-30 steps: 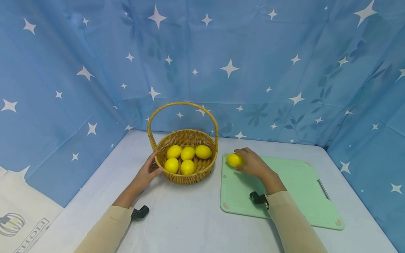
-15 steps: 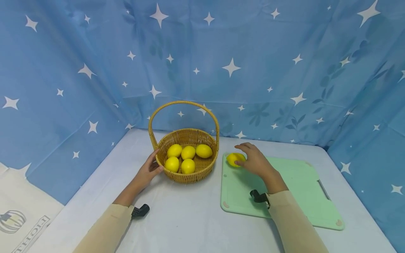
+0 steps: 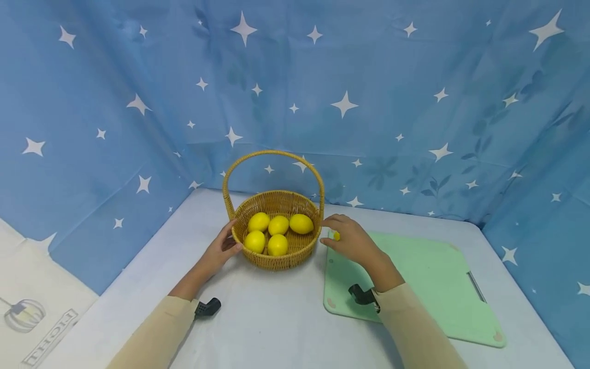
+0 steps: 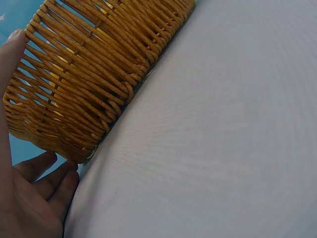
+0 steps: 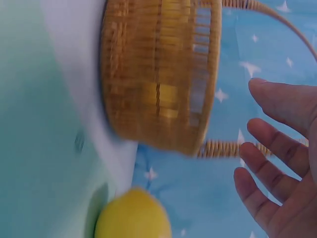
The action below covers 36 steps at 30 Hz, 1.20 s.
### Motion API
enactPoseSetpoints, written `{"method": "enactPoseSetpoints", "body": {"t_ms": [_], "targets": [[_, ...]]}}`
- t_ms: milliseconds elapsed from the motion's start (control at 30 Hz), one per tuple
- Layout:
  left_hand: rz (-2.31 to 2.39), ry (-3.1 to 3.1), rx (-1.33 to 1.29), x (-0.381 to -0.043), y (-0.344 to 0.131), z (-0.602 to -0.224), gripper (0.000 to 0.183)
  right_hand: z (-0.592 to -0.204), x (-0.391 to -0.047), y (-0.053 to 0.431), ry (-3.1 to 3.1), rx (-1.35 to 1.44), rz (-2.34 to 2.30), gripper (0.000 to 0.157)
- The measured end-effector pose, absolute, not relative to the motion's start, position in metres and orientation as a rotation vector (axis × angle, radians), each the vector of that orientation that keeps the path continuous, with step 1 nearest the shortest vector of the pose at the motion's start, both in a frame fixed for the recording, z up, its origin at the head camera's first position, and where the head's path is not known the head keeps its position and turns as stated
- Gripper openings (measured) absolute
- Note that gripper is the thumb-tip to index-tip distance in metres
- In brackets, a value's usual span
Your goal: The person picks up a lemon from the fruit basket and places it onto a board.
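In the head view, the left hand (image 3: 220, 254) rests against the left side of a woven wicker basket (image 3: 274, 262), its thumb and fingertips touching the wall. Several yellow lemons (image 3: 301, 224) lie inside. The right hand (image 3: 352, 240) reaches near the basket's right side with fingers spread, holding nothing. In the right wrist view its fingers (image 5: 257, 153) stand apart from the basket (image 5: 148, 74). A single lemon (image 5: 132, 218) sits on the green cutting board (image 3: 415, 271); in the head view the right hand hides most of it.
The basket's tall arched handle (image 3: 273, 152) stands upright. The board lies on a white-covered table (image 3: 258, 318), with a metal-edged slot (image 3: 477, 287) at its right. A blue starred curtain (image 3: 295, 77) hangs behind and along the sides.
The right hand has let go of the lemon on the board and moved left toward the basket. The left hand stays against the basket. The head view has shifted slightly.
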<state>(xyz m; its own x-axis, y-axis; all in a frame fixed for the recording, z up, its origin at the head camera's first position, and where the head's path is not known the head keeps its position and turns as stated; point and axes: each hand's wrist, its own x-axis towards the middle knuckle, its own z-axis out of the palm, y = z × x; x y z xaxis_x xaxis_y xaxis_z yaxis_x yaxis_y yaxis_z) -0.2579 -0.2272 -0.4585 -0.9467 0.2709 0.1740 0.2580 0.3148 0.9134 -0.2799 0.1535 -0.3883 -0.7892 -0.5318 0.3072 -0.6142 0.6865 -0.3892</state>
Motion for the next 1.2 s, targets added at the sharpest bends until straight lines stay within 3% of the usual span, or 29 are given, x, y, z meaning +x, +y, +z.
{"method": "enactPoseSetpoints", "body": {"t_ms": [733, 1200], "targets": [[1.778, 2.528, 0.475, -0.259, -0.228, -0.464, 0.078, -0.390, -0.300, 0.038, -2.868, 1.389, 0.783, 0.033], [1.765, 2.528, 0.483, -0.258, -0.225, -0.459, 0.077, -0.400, -0.303, 0.020, -2.932, 1.527, 0.632, 0.033]]}}
